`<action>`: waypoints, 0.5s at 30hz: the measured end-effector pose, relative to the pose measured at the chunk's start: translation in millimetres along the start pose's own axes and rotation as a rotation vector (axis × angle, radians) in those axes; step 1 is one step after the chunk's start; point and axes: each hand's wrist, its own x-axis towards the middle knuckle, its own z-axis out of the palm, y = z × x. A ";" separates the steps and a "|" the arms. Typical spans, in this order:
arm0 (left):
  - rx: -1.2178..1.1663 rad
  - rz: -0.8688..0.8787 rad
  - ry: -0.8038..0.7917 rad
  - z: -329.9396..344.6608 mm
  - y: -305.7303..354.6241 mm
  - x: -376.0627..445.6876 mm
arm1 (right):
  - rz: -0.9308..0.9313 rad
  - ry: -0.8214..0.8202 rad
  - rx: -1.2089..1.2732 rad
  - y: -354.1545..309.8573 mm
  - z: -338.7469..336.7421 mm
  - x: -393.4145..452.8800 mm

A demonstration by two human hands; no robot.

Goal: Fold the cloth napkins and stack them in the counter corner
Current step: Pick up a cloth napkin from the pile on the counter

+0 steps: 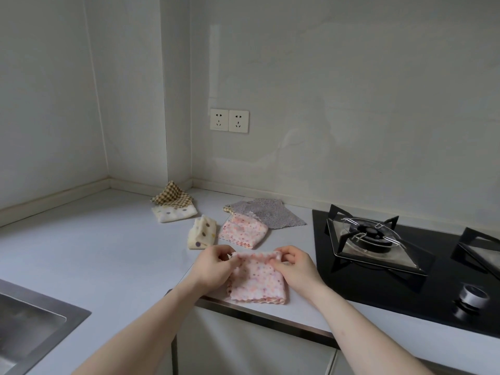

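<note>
Black glass hob (378, 299) fills the right of the frame, and from where I'm steering it's the biggest worry: the pink napkin (258, 281) I'm folding lies low centre, near its left edge. A careless sweep could drag soft cloth toward the burner grate (368, 236).

Next is the pale counter (94, 253), smooth and slippery-looking. The napkin's near edge sits right at the counter's front lip, so one tug toward me could slide it off. Steel sink (29, 320) at lower left is well apart, so not a concern.

Then the cloths. Grey floral napkin (267, 213) lies flat and unfolded by the back wall, thin with wavy edges. A second pink napkin (243, 231) is folded just in front of it, and the cream dotted napkin (202, 234) beside that stands up in a loose tent, so its fold may flop open. Up in the centre-left corner, the brown checked napkin (171, 197) slumps on a white dotted one (176, 213). I'd guess that lopsided stack topples if more goes on top.

Smallest bit is the grip. My left hand (213, 266) and right hand (293, 266) each pinch a far corner of the fluffy, scalloped pink napkin. If the layers slip between my fingers, the fold goes crooked.
</note>
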 end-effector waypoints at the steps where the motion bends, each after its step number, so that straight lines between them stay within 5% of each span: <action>1: -0.007 0.002 0.004 -0.3 0.1 0.0 | -0.013 0.020 0.016 0.0 0.2 -0.9; 15: -0.164 0.062 0.040 -2.9 10.4 -10.0 | -0.101 0.123 0.189 3.7 1.1 -6.7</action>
